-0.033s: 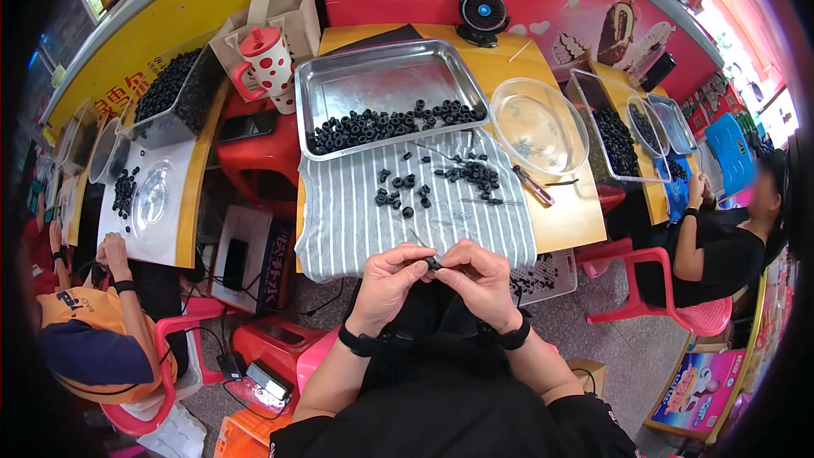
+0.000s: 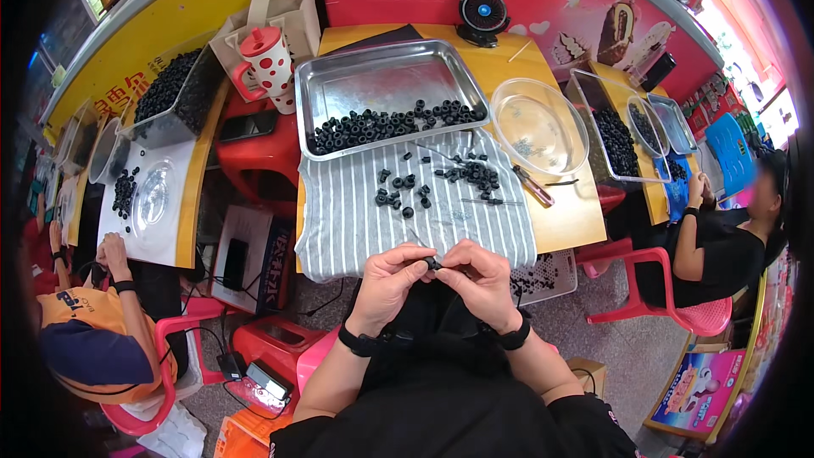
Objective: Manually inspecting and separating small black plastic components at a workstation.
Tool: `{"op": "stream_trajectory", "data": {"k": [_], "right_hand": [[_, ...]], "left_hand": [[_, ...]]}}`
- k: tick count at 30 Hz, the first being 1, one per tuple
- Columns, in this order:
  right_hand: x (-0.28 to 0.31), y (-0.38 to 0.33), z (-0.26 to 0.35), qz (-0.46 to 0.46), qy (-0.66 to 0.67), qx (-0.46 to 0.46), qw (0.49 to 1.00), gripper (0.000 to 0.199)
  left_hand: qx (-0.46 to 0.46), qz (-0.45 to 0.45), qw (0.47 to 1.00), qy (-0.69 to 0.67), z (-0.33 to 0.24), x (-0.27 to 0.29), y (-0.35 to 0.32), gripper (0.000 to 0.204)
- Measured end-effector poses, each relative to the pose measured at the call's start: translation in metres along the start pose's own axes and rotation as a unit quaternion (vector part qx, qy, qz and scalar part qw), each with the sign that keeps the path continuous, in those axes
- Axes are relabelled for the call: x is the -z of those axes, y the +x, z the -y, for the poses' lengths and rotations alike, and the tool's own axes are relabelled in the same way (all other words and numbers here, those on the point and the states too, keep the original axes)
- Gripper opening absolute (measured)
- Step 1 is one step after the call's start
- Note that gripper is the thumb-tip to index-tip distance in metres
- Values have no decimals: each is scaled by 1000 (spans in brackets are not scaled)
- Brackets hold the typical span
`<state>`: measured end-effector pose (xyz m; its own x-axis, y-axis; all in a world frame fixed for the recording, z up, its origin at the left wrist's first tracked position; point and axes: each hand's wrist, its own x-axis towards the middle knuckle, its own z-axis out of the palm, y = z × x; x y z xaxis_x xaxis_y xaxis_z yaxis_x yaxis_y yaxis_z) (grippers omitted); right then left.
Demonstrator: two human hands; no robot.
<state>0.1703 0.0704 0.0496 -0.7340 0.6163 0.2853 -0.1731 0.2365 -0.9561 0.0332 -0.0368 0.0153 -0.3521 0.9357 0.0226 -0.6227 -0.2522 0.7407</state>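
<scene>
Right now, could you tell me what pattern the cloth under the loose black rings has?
Grey with thin white stripes, on the cloth, seen in the head view.

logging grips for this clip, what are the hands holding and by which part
Both hands, left hand and right hand, pinch one small black ring-shaped part between their fingertips, each from its own side. Which part of its rim they grip is too small to tell.

Small black ring (image 2: 433,264) mostly hidden between the fingers (image 2: 415,261), details too small to tell.

red wall poster (image 2: 577,0), colourful box (image 2: 699,390) on floor, dark phone (image 2: 248,125)
</scene>
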Motion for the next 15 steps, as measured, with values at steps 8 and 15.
{"op": "stream_trajectory", "data": {"k": [8, 15], "right_hand": [[0, 2, 4, 15, -54, 12, 998, 12], [1, 4, 4, 33, -70, 43, 996, 16]], "left_hand": [[-5, 1, 999, 41, 0, 2, -1, 22], [-18, 16, 997, 76, -2, 3, -2, 21]]}}
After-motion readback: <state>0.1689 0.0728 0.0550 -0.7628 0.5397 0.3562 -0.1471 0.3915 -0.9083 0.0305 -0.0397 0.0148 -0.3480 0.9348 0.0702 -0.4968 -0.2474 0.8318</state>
